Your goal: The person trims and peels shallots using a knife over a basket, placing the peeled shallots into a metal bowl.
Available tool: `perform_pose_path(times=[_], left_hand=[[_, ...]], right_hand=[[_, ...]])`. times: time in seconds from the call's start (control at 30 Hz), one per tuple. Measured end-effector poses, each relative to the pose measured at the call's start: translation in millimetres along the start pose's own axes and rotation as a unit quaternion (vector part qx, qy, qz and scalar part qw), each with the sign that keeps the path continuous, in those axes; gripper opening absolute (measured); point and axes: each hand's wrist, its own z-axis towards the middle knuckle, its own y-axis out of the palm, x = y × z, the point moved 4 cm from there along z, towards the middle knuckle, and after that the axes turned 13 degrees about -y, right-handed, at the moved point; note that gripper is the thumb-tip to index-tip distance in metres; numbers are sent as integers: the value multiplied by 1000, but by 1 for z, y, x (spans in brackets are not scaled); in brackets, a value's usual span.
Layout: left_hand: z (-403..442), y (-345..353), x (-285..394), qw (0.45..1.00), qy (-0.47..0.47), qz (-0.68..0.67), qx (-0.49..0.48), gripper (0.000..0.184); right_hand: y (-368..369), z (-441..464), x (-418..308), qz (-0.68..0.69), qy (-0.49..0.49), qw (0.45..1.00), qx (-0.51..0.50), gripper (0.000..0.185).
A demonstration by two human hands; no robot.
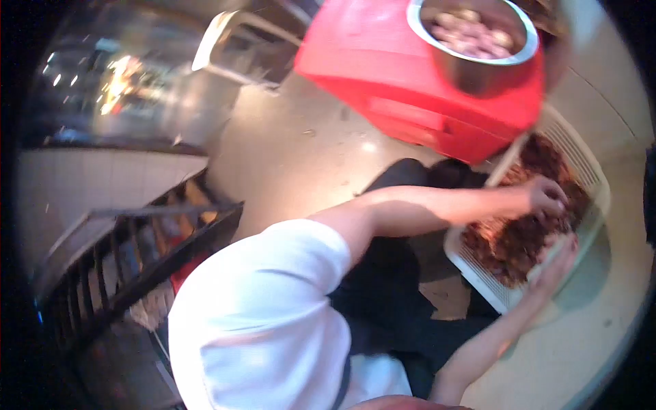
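Dark red pieces look light and loose: scoop beneath your curled left hand; your right hand lies flatter, near it; grips unclear.

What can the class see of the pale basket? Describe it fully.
The pale basket looks plastic and roughly rectangular, with rounded corners and slotted sides. It sits open beside the red box, holding reddish-brown pieces. The left hand is at these; the right hand reaches over its rim, contact unclear.
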Motion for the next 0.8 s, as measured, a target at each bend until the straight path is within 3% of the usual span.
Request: perform_pose_path(times=[0.07, 0.27, 0.57, 0.67, 0.8], left_hand=[[14, -7, -8, 998, 18, 53, 14, 28], [12, -5, 2, 998, 24, 49, 9, 25], [-3, -4, 16, 993, 47, 101, 30, 24], [9, -6, 11, 962, 165, 206, 64, 25], [4, -4, 15, 946, 196, 249, 70, 27]], right_hand=[[2, 1, 0, -7, -13, 1000, -11, 36], [12, -10, -25, -31, -24, 999, -14, 34], [15, -15, -29, -75, -2, 997, 7, 59], [6, -10, -22, -105, 15, 994, -16, 60], [6, -6, -20, -111, 9, 993, -35, 57]])
